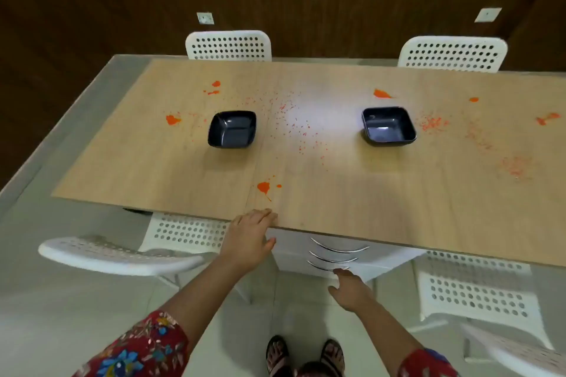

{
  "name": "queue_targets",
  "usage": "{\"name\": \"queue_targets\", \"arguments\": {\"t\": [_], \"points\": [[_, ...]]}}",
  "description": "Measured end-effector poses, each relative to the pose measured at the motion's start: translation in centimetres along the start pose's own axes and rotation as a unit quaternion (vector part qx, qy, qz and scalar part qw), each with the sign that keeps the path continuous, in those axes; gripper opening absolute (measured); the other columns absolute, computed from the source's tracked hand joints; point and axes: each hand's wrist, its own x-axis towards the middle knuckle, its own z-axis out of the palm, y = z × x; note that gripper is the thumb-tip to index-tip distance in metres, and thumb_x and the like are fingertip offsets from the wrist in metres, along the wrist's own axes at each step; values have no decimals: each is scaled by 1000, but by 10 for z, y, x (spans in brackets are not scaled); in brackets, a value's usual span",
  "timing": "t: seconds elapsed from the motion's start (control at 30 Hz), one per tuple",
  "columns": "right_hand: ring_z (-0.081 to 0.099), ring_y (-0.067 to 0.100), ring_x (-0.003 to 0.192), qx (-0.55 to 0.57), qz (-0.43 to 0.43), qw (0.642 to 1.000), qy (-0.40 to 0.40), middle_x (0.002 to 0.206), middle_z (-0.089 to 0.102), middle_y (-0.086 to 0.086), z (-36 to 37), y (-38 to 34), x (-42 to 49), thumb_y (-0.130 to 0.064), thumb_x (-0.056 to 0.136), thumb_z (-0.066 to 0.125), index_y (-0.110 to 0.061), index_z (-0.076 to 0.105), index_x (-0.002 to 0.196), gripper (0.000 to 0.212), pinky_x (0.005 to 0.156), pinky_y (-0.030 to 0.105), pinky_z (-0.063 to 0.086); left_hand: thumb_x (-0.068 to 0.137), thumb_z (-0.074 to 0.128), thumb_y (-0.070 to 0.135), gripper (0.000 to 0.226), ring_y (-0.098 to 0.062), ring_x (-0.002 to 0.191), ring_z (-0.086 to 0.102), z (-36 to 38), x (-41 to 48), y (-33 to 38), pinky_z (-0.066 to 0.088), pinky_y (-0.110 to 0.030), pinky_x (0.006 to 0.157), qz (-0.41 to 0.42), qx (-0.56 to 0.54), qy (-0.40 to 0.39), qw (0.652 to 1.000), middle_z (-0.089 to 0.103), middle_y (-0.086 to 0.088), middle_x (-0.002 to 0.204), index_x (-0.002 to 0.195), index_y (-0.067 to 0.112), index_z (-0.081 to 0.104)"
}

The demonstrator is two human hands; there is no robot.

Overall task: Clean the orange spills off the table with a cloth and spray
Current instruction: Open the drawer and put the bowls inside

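Here, seen from above through a head-worn camera, a person stands at the near long edge of a pale wooden table (337, 199). Orange spills (381, 94) are scattered across the table, as blobs toward the far side and both ends and as fine speckles between two empty black square bowls (232, 128). The nearest splat (264, 187) lies just beyond the fingertips of the left hand (249, 239). That hand rests on the table's near edge with its fingers straight and pointing away from the person, the thumb spread below the edge, holding nothing. No cloth or spray is in view. Under the tabletop, directly ahead of the person, sits a white drawer unit (291, 249) with three curved metal handles stacked one above another, each running left to right. The right hand (349, 286) is lower and reaches forward, fingers extended and thumb apart, fingertips at the lowest handle (321, 266). Whether they touch it or stop just short cannot be told, and they are not curled round it. The right hand is clearly the nearer one to the drawers. The likely next move is hooking that handle and pulling it toward the body, probably to fetch the cleaning things. White perforated chairs (228, 45) stand around the table.
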Motion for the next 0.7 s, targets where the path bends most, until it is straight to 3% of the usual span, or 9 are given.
{"name": "queue_targets", "arguments": {"t": [0.13, 0.23, 0.47, 0.57, 0.7], "points": [[18, 18, 147, -48, 25, 999, -3, 161, 14, -1, 9, 3, 32, -37, 98, 42, -20, 9, 154, 66, 113, 34, 28, 82, 70, 30, 54, -22, 122, 54, 19, 4, -4, 40, -40, 101, 25, 15, 67, 997, 54, 0, 137, 133, 21, 55], [5, 17, 149, -86, 21, 996, -18, 163, 1, -2, 15, 1, 60, -33, 99, 39, -20, 1, 155, 68, 117, 37, 21, 76, 75, 25, 56, -22, 114, 58, 35, 4, -8, 43, -44, 98, 29, 26, 102, 994, 58, -1, 130, 129, 20, 58], [28, 17, 140, -84, 39, 995, 23, 150, 32, 0, 31, 2, 78, -23, 89, 47, -20, 25, 148, 64, 111, 36, 30, 76, 75, 22, 69, -19, 132, 47, 55, -2, -7, 34, -51, 109, 20, 46, 137, 989, 51, 2, 141, 140, 23, 48], [24, 18, 143, -84, 64, 994, 6, 154, 28, 2, 36, -2, 71, -31, 96, 40, -20, 22, 151, 59, 113, 37, 27, 75, 76, 22, 68, -18, 131, 49, 50, -2, -6, 26, -47, 110, 17, 42, 139, 989, 52, 3, 140, 138, 24, 50], [26, 20, 143, -68, 65, 995, -34, 155, 29, 1, 52, -2, 41, -44, 100, 33, -28, 19, 152, 57, 113, 38, 27, 77, 75, 22, 64, -18, 129, 51, 45, -2, -6, 27, -49, 110, 12, 24, 128, 991, 53, 3, 139, 136, 24, 52]]}}
